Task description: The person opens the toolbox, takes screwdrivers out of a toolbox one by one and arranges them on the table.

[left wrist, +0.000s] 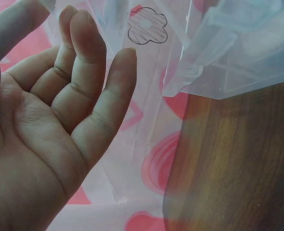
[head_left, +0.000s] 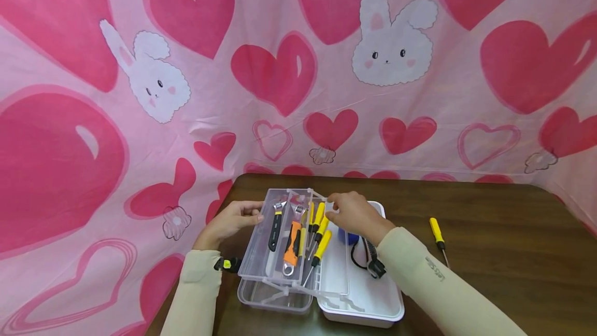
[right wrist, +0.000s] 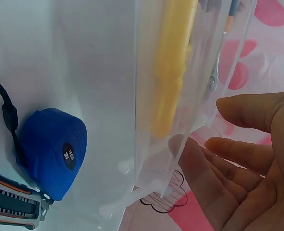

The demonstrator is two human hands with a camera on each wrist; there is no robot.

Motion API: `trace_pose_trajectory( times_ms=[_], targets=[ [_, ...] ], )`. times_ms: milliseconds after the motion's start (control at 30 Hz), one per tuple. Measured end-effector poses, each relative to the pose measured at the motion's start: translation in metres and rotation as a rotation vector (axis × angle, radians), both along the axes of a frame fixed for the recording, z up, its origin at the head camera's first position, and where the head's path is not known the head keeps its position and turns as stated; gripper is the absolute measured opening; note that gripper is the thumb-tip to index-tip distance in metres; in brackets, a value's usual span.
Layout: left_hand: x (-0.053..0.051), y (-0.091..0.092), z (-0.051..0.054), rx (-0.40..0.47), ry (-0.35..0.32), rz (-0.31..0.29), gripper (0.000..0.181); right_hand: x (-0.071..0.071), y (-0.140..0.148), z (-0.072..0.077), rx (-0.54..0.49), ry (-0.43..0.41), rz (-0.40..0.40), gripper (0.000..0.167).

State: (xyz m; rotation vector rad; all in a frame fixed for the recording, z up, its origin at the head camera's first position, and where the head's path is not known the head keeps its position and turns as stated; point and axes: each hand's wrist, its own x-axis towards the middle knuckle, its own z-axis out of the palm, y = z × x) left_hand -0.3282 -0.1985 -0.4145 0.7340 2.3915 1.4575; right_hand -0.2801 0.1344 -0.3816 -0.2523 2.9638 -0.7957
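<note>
A toolbox stands unfolded, with a clear upper tray (head_left: 252,258) raised on hinged arms beside a white base (head_left: 387,294). In that tray lie a black-handled adjustable wrench (head_left: 275,232) and an orange-handled adjustable wrench (head_left: 293,242). Several yellow-handled screwdrivers (head_left: 322,248) lie in the clear tray to its right. At the upper tray's left edge is my left hand (head_left: 233,219), fingers loosely bent. My right hand (head_left: 356,214) is at the far end of the right-hand tray; in the right wrist view its fingertips touch the clear wall, the thumb apart.
A blue tape measure (right wrist: 53,149) and a utility knife (right wrist: 14,202) lie in the white base. Another yellow-handled screwdriver (head_left: 436,232) lies on the brown wooden table (head_left: 503,253) to the right. Pink heart-patterned cloth (head_left: 336,92) hangs behind and at the left.
</note>
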Motion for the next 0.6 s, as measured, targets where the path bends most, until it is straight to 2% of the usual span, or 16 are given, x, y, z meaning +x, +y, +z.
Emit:
trace_pose_trajectory(
  times_ms=[200, 600],
  targets=[
    [0.001, 0.000, 0.000, -0.004, -0.011, 0.019, 0.054, -0.002, -0.004, -0.002, 0.013, 0.007, 0.026, 0.046],
    [0.002, 0.000, -0.001, 0.014, -0.019, 0.006, 0.050, -0.003, -0.011, -0.004, 0.056, 0.012, 0.042, 0.043]
  ],
)
